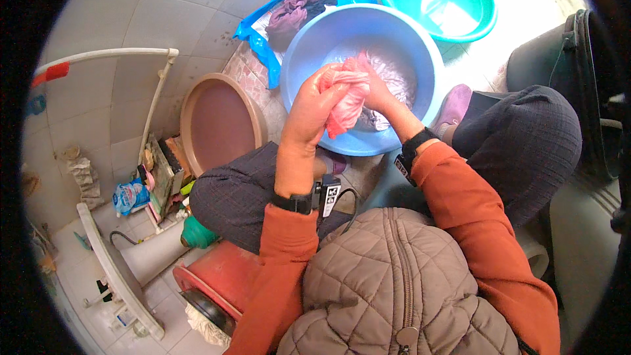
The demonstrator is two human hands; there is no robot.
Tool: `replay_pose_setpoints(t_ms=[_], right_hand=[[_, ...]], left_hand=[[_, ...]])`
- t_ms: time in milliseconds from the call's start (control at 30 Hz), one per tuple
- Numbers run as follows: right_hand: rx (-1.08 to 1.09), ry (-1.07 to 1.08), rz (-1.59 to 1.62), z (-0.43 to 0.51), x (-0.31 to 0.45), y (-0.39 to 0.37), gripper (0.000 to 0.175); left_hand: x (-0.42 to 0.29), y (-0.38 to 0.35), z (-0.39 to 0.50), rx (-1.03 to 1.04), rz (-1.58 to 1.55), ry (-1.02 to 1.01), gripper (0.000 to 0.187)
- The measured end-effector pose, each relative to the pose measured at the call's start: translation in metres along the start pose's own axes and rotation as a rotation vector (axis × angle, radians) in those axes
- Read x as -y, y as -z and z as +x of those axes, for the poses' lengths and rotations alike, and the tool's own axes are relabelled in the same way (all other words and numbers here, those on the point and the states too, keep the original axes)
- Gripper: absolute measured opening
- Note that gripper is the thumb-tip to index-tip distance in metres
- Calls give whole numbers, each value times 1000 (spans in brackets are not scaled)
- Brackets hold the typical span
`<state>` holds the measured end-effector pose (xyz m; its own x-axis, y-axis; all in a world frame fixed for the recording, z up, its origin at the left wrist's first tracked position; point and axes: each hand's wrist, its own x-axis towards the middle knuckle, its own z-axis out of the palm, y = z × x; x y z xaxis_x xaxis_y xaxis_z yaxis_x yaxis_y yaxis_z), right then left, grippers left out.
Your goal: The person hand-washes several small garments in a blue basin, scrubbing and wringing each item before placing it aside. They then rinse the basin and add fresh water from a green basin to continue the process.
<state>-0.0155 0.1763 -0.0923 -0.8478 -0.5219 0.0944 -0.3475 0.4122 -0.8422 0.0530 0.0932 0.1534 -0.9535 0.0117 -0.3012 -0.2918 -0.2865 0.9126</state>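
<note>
A wet pink cloth (347, 103) is bunched between my two hands above a blue plastic basin (315, 49). My left hand (310, 101) grips its near side, the thumb pressed over the folds. On the far side, my right hand (378, 91) holds the cloth, its fingers partly hidden behind the fabric. Below them in the basin lies a soaked, pale, crumpled garment (394, 71) in some water. Both wrists carry black straps with small devices.
A green basin (485, 24) with water stands beyond the blue one. Purple clothing (291, 12) lies on a blue plastic bag (268, 61). At left are a brown basin (190, 130) and a pedestal washbasin (118, 266); a red bucket (222, 271) sits nearer. A dark bin (535, 56) stands right.
</note>
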Motion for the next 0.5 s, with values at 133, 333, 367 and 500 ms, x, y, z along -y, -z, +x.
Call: replay_pose_setpoints(t_ms=[133,333,367,500], right_hand=[[50,50,-26,1,9,13,44],[-140,-422,331,2,53,79,27],[-128,-425,497,5,63,89,30],[-105,-184,401,20,101,116,36]], left_hand=[[-16,13,-10,-33,-63,-142,20],[-1,90,12,-374,85,-195,21],[8,97,17,-469,151,-124,23],[51,97,34,-461,1084,131,39]])
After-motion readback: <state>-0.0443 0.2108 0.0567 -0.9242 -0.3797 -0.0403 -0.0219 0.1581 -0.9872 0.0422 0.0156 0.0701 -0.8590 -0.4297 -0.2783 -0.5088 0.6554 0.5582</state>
